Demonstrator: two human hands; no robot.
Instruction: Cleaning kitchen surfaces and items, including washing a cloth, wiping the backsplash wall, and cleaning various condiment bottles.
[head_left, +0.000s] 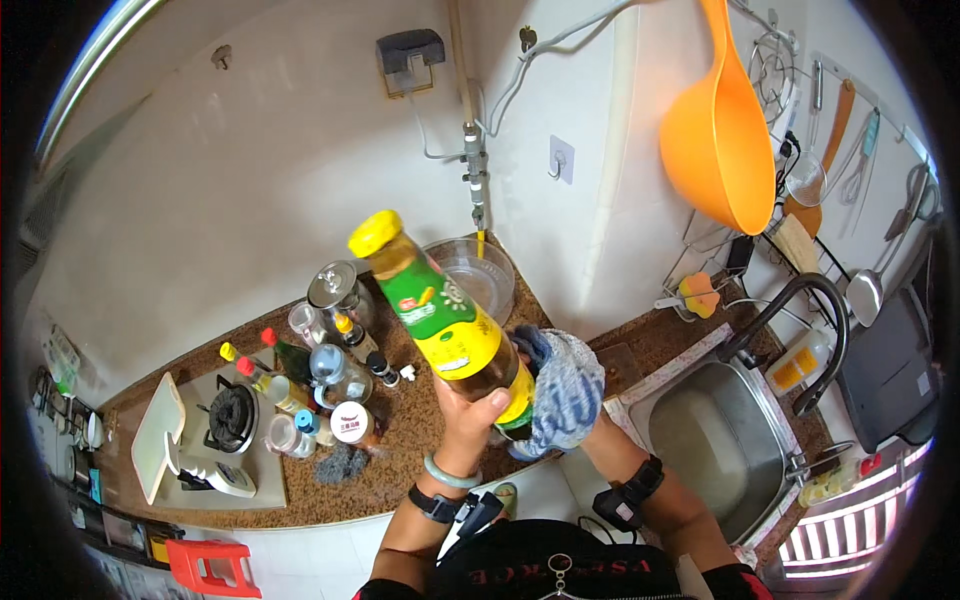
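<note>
My left hand (466, 411) grips a large sauce bottle (457, 337) near its lower end, thumb across the label. The bottle has a yellow cap and a green and yellow label, and it tilts with its cap to the upper left. A blue and white cloth (568, 386) is wrapped over my right hand (596, 441) and pressed against the bottle's base. The cloth hides my right fingers. Left of my left hand, a white-lidded jar (352, 423) and a grey scouring pad (341, 463) are on the speckled brown counter (337, 510).
Several bottles and jars, including a glass jug (341, 375), crowd the counter beside a gas burner (231, 414). A clear bowl (484, 281) stands in the corner. To the right is a steel sink (705, 442) holding cloudy water, under a black faucet (817, 281). An orange ladle (716, 150) hangs above.
</note>
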